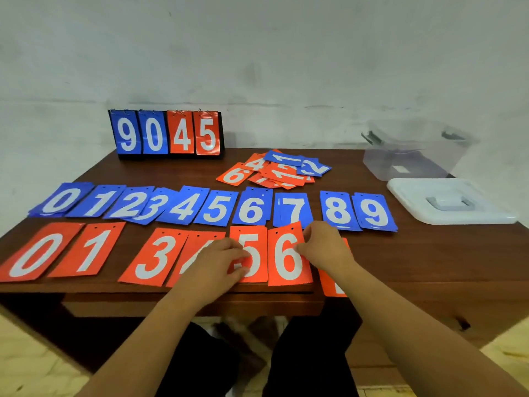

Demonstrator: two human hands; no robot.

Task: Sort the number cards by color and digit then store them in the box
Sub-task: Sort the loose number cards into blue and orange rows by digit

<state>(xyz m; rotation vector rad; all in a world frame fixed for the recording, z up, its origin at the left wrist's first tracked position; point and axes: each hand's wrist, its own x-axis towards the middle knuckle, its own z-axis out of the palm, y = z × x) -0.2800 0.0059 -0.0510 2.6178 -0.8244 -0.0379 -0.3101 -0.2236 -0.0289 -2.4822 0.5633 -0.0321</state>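
The step in hand is squaring the red 6 (289, 262) into line beside the red 5 (257, 239). The hands are apart, one at each outer edge of this pair. The right hand (323, 247) pinches the right edge of the red 6, thumb near its top corner. The left hand (220, 262) lies over the red 4 (200, 245) with its fingers curled at the left edge of the red 5, though whether they pinch that card or only press it flat is hard to tell from this angle.

To do it well, I judge the left hand should keep the red 5 down while the right slides the red 6 flat along the table (429, 253), taking out its slight tilt until the two edges run side by side without overlap. Lifting so thin a card risks flicking its neighbours. Under the right wrist lies another red card (333, 285), its digit hidden, reaching a little past the near table edge, so the forearm should not drag it off.

The cards are thin glossy rectangles with white digits and punched holes at the top. Left of the left hand lie the red 0 (37, 256) and red 1 (88, 250), then a gap where a 2 would go, then the red 3 (154, 259). Just beyond both hands the blue row (216, 209) runs 0 to 9 in small stacks. Farther beyond the hands sits a loose pile (274, 170) of unsorted red and blue cards. Well beyond and to the right of the right hand stands the clear box (412, 161), its white lid (415, 196) off and lying nearer, so storing has by my reading not begun
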